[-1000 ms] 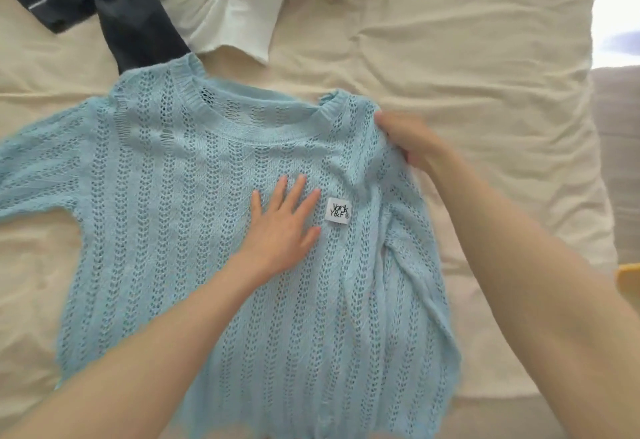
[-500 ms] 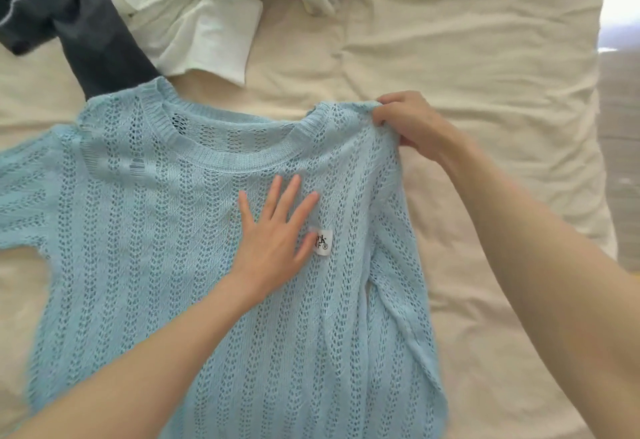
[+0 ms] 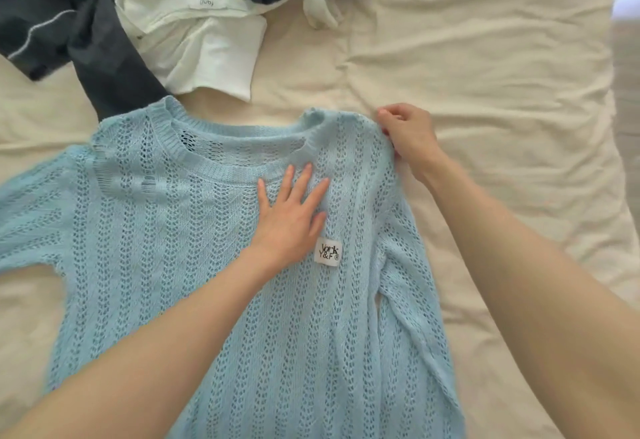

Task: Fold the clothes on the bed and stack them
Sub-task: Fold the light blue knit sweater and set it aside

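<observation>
A light blue open-knit sweater (image 3: 166, 265) lies flat on the bed, neckline away from me, with a small white label (image 3: 328, 249) on its chest. Its right sleeve is folded in along the right side; the left sleeve spreads out to the left. My left hand (image 3: 291, 213) rests flat on the chest just below the collar, fingers apart. My right hand (image 3: 408, 137) pinches the sweater's right shoulder at the fold.
A pile of unfolded clothes sits at the far left: a dark navy garment (image 3: 104, 58) with white piping and a white garment (image 3: 204, 44). The cream bed sheet (image 3: 485, 92) is wrinkled. The bed's right edge (image 3: 613, 127) borders the floor.
My left hand slid up the chest towards the collar, uncovering the label. My right hand stayed pinched on the right shoulder. The view shifted, showing more of the clothes pile.
</observation>
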Demonstrator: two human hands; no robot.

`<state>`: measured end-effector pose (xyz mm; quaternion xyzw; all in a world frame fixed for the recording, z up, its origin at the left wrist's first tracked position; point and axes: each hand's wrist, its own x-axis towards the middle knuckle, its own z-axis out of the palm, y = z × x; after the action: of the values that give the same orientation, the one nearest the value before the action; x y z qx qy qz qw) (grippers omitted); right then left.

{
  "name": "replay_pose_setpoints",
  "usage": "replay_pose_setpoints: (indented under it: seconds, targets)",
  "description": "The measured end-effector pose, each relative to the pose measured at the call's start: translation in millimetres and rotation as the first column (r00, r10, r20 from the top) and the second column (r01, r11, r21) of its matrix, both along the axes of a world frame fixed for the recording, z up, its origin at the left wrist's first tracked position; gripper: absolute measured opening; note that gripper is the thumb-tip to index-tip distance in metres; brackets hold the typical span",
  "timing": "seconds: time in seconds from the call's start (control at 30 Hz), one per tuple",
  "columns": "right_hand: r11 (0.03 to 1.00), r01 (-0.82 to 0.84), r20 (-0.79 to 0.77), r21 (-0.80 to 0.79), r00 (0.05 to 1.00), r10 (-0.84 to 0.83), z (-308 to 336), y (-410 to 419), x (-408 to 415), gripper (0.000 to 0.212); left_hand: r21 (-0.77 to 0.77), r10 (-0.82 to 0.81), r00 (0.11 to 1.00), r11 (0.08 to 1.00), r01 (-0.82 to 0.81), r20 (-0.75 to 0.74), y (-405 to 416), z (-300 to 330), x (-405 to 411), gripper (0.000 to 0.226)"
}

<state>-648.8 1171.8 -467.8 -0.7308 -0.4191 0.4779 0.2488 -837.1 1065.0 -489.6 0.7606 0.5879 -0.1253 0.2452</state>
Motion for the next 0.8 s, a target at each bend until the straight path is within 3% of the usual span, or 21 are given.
replay_pose_setpoints:
  seconds: [0.27, 0.4, 0.5, 0.57, 0.63, 0.67, 0.73, 0.8]
  targets:
    - [0.950, -0.171, 0.005, -0.262, 0.984, 0.179, 2.5, -97.5, 30.0, 0.038, -0.042, 0.083, 0.986, 0.996, -0.078, 0.146, -37.6, 12.4, 15.1, 0.056]
    - [0.858, -0.258, -0.236, -0.443, 0.957, 0.166, 11.3, -153.0, 45.9, 0.029, -0.073, 0.049, 0.990, 0.997, -0.040, 0.134, -98.6, 15.5, 20.9, 0.057]
    - [0.779, -0.321, -0.304, -0.539, 0.936, 0.176, 19.1, -199.4, 54.7, 0.039, -0.187, 0.002, 0.999, 0.982, 0.006, 0.042, -132.5, 12.8, 20.6, 0.060]
    - [0.749, -0.310, -0.206, -0.586, 0.951, 0.232, 24.7, -222.7, 59.3, 0.025, -0.266, -0.041, 0.999, 0.963, 0.040, 0.003, -137.0, 11.1, 19.2, 0.061]
    - [0.769, -0.229, 0.046, -0.597, 0.947, 0.318, 33.3, -230.1, 73.6, 0.007, -0.348, -0.058, 0.998, 0.936, 0.053, -0.006, -128.3, 12.2, 19.1, 0.061]
    - [0.804, -0.177, 0.189, -0.568, 0.923, 0.336, 38.0, -229.4, 85.2, 0.010, -0.392, -0.058, 0.998, 0.919, 0.050, -0.008, -121.6, 13.8, 19.2, 0.061]
    - [0.907, -0.012, 0.453, -0.422, 0.863, 0.222, 53.1, -226.7, 109.2, 0.017, -0.441, -0.055, 0.998, 0.897, 0.046, -0.009, -112.9, 20.6, 21.1, 0.059]
    - [0.972, 0.127, 0.499, -0.200, 0.867, -0.010, 64.7, -227.4, 126.2, 0.013, -0.382, -0.030, 0.999, 0.924, 0.022, -0.014, -113.5, 30.4, 25.5, 0.057]
